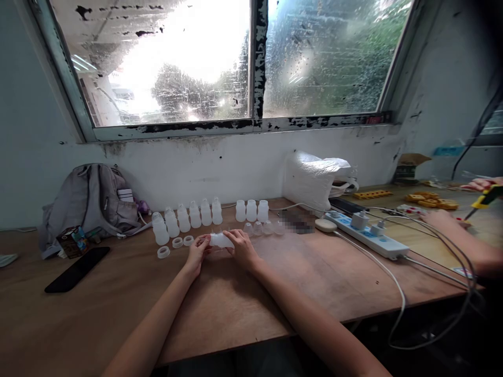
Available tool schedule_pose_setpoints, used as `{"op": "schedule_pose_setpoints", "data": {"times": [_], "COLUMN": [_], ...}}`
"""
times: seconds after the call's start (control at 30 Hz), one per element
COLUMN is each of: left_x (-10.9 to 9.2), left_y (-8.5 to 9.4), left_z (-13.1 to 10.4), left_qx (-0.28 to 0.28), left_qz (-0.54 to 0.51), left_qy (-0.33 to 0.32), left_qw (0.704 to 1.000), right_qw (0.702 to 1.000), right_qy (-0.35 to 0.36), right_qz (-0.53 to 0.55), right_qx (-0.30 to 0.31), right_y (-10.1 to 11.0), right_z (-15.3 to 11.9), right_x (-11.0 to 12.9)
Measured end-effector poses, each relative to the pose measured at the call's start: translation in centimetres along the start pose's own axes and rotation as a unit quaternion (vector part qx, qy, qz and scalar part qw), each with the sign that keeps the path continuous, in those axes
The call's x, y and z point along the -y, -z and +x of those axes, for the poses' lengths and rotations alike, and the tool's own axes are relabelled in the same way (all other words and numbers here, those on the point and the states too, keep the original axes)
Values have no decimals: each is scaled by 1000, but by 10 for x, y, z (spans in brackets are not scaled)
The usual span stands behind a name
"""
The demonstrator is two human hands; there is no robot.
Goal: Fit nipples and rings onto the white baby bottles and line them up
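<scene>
A translucent white bottle (220,240) lies sideways between my hands above the wooden table. My left hand (199,252) pinches its left end, and my right hand (241,247) is wrapped round its right end. Behind them, to the left, stands a row of several capped bottles (183,219). White rings, one of them a ring (163,252) at the front, lie before that row. Three uncapped bottles (251,210) stand right of the row, with several clear domed caps (268,227) in front of them.
A grey backpack (92,201), a small box (73,242) and a black phone (77,269) are at left. At right are a white bag (312,180), a power strip (367,235) with looping cables, yellow parts (431,200), and another person's hands with a yellow-black tool (482,201).
</scene>
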State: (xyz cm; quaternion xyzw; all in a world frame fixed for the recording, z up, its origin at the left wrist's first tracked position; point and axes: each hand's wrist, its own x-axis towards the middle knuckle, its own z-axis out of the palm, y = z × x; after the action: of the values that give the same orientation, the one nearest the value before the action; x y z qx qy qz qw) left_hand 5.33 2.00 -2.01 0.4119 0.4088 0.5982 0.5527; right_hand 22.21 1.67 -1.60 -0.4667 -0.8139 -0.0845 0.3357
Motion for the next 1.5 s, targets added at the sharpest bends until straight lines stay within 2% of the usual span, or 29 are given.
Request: {"op": "schedule_pose_setpoints", "data": {"times": [0.27,0.5,0.77,1.0,1.23,1.5], "left_x": [-2,-5,-2,-6,-14,-11], "left_y": [1,1,-1,-1,1,4], "left_z": [1,-1,-5,-6,-6,-1], "left_qx": [-1,-7,-26,-19,44,29], "left_qz": [7,25,22,55,65,27], "left_qy": [7,13,-1,-31,-49,-58], "left_qw": [1000,1000,999,998,996,998], "right_qw": [999,997,998,998,992,990], "right_qy": [36,66,46,18,-31,-19], "right_qz": [-15,-31,-26,48,122,125], "right_qx": [-13,-4,-22,-37,-26,-56], "right_y": [6,8,5,0,-5,-6], "right_z": [0,-3,-5,-5,-6,-4], "right_x": [1,12,15,13,8,3]}}
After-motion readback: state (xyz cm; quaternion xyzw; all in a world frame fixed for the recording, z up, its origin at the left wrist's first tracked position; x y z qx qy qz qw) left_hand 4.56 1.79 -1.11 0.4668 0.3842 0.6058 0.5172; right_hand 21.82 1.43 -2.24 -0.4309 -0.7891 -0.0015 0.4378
